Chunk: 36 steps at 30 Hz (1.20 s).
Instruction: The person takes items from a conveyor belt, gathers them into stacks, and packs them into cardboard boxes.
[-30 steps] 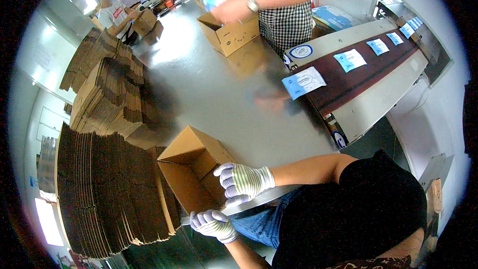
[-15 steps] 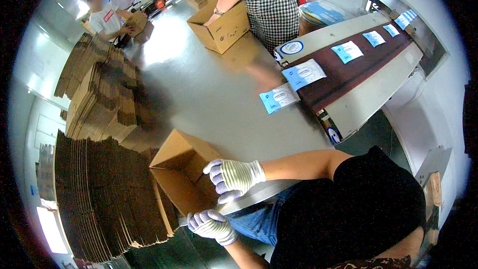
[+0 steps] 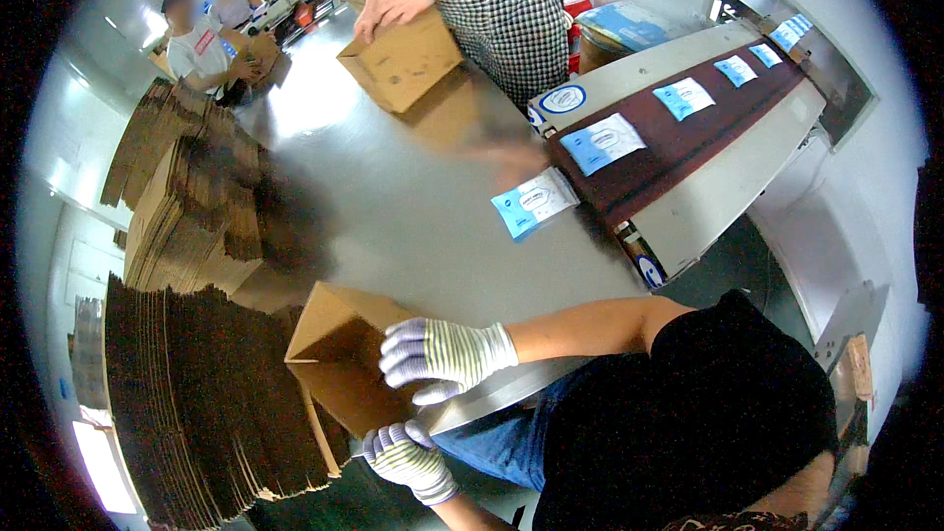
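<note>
An opened cardboard box (image 3: 329, 388) stands tilted at the table's near edge, its opening toward me. My left hand (image 3: 408, 462), in a striped knit glove, curls its fingers over the box's lower corner. My right hand (image 3: 447, 359), gloved alike, reaches over the box's right side; its fingers extend across the opening and its thumb stands apart. I see nothing held in it. Part of the box's right wall is hidden behind this hand. A blue-and-white soft pack (image 3: 534, 203) lies at the conveyor's end.
Flattened cardboard (image 3: 197, 388) stands in tall stacks at left. A conveyor belt (image 3: 678, 143) at right carries several similar packs. Across the metal table (image 3: 393, 226), a co-worker in a checked apron (image 3: 506, 25) handles another box (image 3: 408, 59). Two people stand at the far left.
My right hand's fingers have straightened and reach further over the box. The pack at the belt's end has slid farther onto the table. The co-worker's hands have shifted on their box.
</note>
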Motion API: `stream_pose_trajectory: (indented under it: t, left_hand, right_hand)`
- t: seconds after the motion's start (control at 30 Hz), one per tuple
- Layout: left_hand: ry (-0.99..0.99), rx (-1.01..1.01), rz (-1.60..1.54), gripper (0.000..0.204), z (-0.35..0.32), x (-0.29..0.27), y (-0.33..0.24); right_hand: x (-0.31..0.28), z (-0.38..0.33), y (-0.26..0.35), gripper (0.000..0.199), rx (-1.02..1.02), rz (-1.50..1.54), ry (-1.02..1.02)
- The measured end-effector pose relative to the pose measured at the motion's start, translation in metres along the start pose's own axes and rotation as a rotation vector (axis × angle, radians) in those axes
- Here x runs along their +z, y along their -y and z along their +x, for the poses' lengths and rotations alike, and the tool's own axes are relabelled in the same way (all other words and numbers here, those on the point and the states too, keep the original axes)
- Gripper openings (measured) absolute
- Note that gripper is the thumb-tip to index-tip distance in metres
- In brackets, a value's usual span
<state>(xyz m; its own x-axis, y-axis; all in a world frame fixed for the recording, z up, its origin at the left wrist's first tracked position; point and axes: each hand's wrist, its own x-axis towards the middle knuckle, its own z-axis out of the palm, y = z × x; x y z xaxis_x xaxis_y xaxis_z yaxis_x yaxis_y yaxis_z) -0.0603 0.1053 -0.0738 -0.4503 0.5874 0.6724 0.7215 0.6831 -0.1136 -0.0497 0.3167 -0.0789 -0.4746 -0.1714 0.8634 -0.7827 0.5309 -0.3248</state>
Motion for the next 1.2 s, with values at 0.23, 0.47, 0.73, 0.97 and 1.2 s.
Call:
stream_pose_trajectory:
  t: [0.23, 0.47, 0.73, 0.97, 1.2]
  left_hand:
    - [-0.024, -0.053, 0.057, 0.034, -0.003, 0.005, -0.006]
    - [-0.021, -0.07, 0.072, 0.029, 0.007, 0.004, -0.008]
    - [-0.016, -0.11, 0.04, 0.03, 0.0, 0.0, -0.011]
    - [-0.017, -0.069, 0.069, 0.031, -0.012, 0.005, 0.001]
    - [-0.049, -0.046, 0.079, 0.021, -0.02, 0.005, 0.006]
  right_hand:
    - [-0.076, -0.039, -0.021, 0.053, 0.341, -0.146, 0.229]
    - [-0.218, -0.071, -0.104, 0.053, 0.694, -0.678, 0.656]
    - [-0.376, -0.114, -0.121, 0.029, 1.129, -1.126, 0.786]
    - [-0.413, -0.142, -0.132, 0.036, 1.36, -0.912, 1.105]
    - [-0.324, -0.095, -0.152, 0.052, 0.979, -0.557, 1.18]
